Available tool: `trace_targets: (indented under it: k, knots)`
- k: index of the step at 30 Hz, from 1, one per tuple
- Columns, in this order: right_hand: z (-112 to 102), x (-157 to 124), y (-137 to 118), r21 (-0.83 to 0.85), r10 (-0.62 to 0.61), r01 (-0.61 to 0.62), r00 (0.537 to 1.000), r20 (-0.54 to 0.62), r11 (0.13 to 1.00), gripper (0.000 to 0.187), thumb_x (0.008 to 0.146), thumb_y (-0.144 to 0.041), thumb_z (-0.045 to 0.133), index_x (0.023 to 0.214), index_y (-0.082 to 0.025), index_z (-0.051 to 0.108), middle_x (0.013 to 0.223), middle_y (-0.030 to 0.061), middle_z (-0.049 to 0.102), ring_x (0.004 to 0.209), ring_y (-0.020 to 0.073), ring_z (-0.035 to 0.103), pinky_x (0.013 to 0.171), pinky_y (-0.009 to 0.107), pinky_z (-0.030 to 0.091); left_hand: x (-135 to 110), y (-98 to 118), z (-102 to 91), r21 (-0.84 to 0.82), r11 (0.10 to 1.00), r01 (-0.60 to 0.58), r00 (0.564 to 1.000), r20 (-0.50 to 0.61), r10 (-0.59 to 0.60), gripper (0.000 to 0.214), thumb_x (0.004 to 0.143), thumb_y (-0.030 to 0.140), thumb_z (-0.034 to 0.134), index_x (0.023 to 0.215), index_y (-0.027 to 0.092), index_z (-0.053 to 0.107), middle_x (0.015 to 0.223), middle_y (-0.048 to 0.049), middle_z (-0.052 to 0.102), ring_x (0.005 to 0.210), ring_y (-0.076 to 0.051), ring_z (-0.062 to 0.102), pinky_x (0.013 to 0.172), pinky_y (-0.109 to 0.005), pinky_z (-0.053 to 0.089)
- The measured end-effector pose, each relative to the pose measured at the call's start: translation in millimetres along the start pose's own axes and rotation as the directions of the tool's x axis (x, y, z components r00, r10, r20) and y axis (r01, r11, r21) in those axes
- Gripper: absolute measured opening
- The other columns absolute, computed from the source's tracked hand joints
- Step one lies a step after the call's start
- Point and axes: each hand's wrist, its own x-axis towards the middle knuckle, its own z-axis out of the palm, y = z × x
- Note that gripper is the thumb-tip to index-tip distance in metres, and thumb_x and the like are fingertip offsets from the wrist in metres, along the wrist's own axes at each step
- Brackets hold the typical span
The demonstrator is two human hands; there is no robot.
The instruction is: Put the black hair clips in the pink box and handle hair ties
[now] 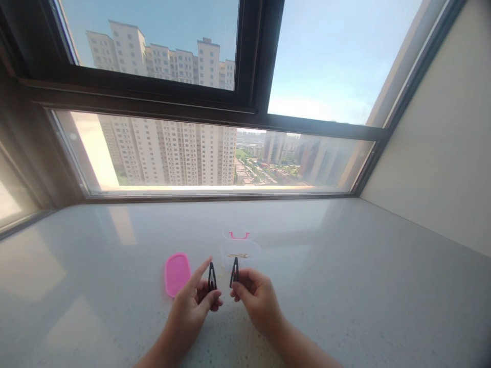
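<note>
My left hand pinches a black snap hair clip upright between thumb and fingers, with the index finger stretched out. Close beside it my right hand pinches a second black hair clip, also pointing up. Both clips are held just above the pale stone sill. Right behind the clips stands a small clear plastic box with a pink latch; something thin and golden lies inside it. Its pink lid lies flat on the sill, left of my left hand.
A large dark-framed window runs along the back of the sill, showing tower blocks and sky. A beige wall closes the right side. A dark frame bounds the left end.
</note>
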Motion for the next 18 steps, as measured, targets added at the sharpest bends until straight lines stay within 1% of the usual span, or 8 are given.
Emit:
trace_targets:
  k: [2, 4, 7, 9, 11, 13, 15, 18]
  knots:
    - [0.1, -0.2, 0.2, -0.001, 0.000, 0.000, 1.000, -0.004, 1.000, 0.014, 0.078, -0.026, 0.063, 0.085, -0.014, 0.063, 0.068, 0.0038, 0.063, 0.059, 0.0137, 0.058, 0.054, 0.023, 0.046, 0.2, -2.6, -0.3, -0.003, 1.000, -0.005, 1.000, -0.003, 0.005, 0.080, 0.073, 0.036, 0.068, 0.140, 0.019, 0.027, 0.069, 0.0020, 0.063, 0.060, -0.017, 0.065, 0.058, -0.029, 0.052]
    - [-0.1, -0.5, 0.5, -0.010, 0.000, 0.000, 1.000, -0.009, 1.000, 0.014, 0.078, -0.026, 0.063, 0.084, -0.014, 0.063, 0.068, 0.0044, 0.064, 0.060, 0.0141, 0.059, 0.054, 0.023, 0.046, 0.4, -4.2, -0.2, -0.008, 1.000, -0.005, 1.000, -0.008, 0.005, 0.081, 0.073, 0.037, 0.068, 0.140, 0.019, 0.026, 0.069, 0.0015, 0.065, 0.061, -0.018, 0.066, 0.059, -0.030, 0.053]
    - [-0.8, -0.6, 0.4, -0.034, 0.001, -0.001, 1.000, -0.003, 0.999, 0.015, 0.078, -0.026, 0.063, 0.085, -0.014, 0.064, 0.070, 0.0054, 0.065, 0.061, 0.0151, 0.060, 0.055, 0.024, 0.047, 1.5, -3.8, 0.4, -0.011, 0.999, 0.040, 0.999, -0.010, -0.040, 0.079, 0.072, 0.039, 0.069, 0.136, 0.019, 0.027, 0.074, -0.0025, 0.070, 0.067, -0.020, 0.069, 0.062, -0.032, 0.054]
    - [-1.5, -0.5, 0.2, -0.048, 0.001, -0.001, 1.000, -0.001, 0.999, 0.015, 0.077, -0.026, 0.063, 0.086, -0.014, 0.064, 0.071, 0.0056, 0.066, 0.062, 0.0153, 0.060, 0.056, 0.025, 0.048, 2.6, -1.7, 1.0, -0.009, 0.996, 0.091, 0.996, -0.016, -0.091, 0.068, 0.071, 0.039, 0.070, 0.126, 0.018, 0.036, 0.077, -0.0054, 0.073, 0.071, -0.022, 0.070, 0.063, -0.032, 0.055]
    - [-2.2, -0.2, 0.5, -0.052, 0.009, -0.009, 1.000, -0.001, 0.999, 0.015, 0.077, -0.025, 0.063, 0.087, -0.014, 0.064, 0.070, 0.0054, 0.066, 0.062, 0.0153, 0.060, 0.056, 0.025, 0.048, 3.2, 0.9, 1.6, 0.000, 0.990, 0.139, 0.990, -0.017, -0.139, 0.051, 0.069, 0.040, 0.071, 0.108, 0.018, 0.045, 0.075, -0.0066, 0.074, 0.073, -0.024, 0.071, 0.061, -0.030, 0.055]
    - [-3.0, 0.2, 1.6, -0.052, 0.022, -0.022, 1.000, -0.003, 0.998, 0.015, 0.076, -0.025, 0.063, 0.086, -0.013, 0.064, 0.069, 0.0050, 0.065, 0.061, 0.0153, 0.061, 0.055, 0.024, 0.047, 3.1, 3.2, 2.3, 0.014, 0.984, 0.175, 0.985, -0.008, -0.175, 0.038, 0.068, 0.041, 0.070, 0.089, 0.018, 0.048, 0.072, -0.0067, 0.074, 0.073, -0.024, 0.071, 0.057, -0.028, 0.054]
    - [-3.9, 0.7, 3.4, -0.058, 0.033, -0.034, 0.999, -0.011, 0.998, 0.013, 0.075, -0.024, 0.063, 0.082, -0.013, 0.063, 0.067, 0.0043, 0.064, 0.060, 0.0151, 0.061, 0.053, 0.023, 0.047, 2.3, 4.3, 3.1, 0.025, 0.982, 0.187, 0.982, -0.004, -0.187, 0.035, 0.068, 0.043, 0.070, 0.078, 0.018, 0.048, 0.068, -0.0058, 0.073, 0.069, -0.023, 0.071, 0.053, -0.027, 0.053]
    - [-5.3, 1.7, 6.0, -0.076, 0.050, -0.052, 0.999, -0.018, 0.996, 0.011, 0.074, -0.024, 0.064, 0.076, -0.013, 0.061, 0.064, 0.0032, 0.062, 0.059, 0.0150, 0.061, 0.051, 0.022, 0.046, 1.4, 3.8, 3.9, 0.049, 0.983, 0.174, 0.985, -0.009, -0.174, 0.034, 0.068, 0.046, 0.068, 0.073, 0.018, 0.049, 0.059, -0.0025, 0.070, 0.055, -0.020, 0.069, 0.045, -0.023, 0.049]
